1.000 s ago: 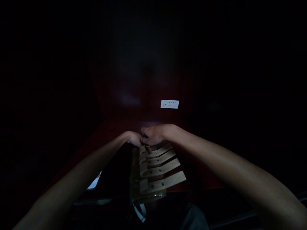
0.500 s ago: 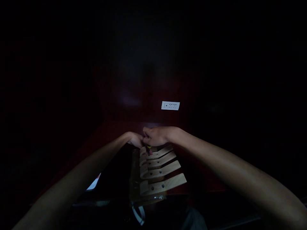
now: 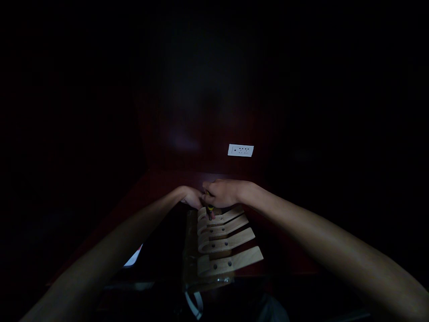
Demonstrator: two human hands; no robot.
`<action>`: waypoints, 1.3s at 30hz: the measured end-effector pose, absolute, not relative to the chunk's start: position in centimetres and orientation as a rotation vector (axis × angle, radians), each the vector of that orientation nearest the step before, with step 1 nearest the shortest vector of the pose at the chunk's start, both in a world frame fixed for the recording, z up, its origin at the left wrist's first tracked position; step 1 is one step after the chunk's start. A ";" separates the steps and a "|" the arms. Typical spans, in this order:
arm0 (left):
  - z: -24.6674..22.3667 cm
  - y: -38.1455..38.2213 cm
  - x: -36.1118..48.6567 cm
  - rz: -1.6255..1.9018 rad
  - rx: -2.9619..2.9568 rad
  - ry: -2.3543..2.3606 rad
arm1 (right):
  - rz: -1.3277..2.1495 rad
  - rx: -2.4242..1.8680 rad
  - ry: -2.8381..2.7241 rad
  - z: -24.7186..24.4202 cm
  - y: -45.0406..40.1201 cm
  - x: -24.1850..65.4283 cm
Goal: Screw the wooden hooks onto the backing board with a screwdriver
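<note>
A wooden rack lies in front of me, with several curved pale wooden hooks across it, each fixed with dark screws. My right hand is closed around a small screwdriver with yellow on it, its tip down at the farthest hook. My left hand reaches over the far left end of the rack, beside the right one. Its fingers are mostly hidden behind the hooks, and a fingertip shows near the screwdriver's tip.
A dark red table lies under the rack. On the wall behind is a white socket plate. A bright-screened phone-like object shows beside my left forearm. A pale strap hangs at the rack's near end. The surroundings are very dark.
The whole view has shifted slightly. My right hand has turned a little on the screwdriver, and more of its yellow part shows. My left hand stays at the far hook.
</note>
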State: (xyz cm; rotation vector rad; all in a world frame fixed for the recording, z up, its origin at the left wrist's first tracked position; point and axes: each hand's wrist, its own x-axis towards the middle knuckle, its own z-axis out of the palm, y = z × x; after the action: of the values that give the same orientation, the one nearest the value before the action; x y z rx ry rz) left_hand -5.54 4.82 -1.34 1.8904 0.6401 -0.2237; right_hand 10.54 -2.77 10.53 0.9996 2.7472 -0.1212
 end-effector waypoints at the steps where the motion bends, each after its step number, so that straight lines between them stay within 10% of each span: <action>1: -1.4 4.8 -5.6 -0.222 1.886 0.663 | -0.153 1.010 2.737 10.6 -2.9 10.5; 39: -2.0 5.2 -6.1 -0.254 1.950 0.795 | -0.077 0.859 3.050 8.8 -2.5 12.2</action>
State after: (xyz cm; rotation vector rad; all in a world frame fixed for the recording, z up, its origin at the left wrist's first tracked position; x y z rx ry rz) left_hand -6.13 5.25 -2.03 1.9504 0.7947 -0.2537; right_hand 12.20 -2.52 8.82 0.8594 3.0496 -0.0769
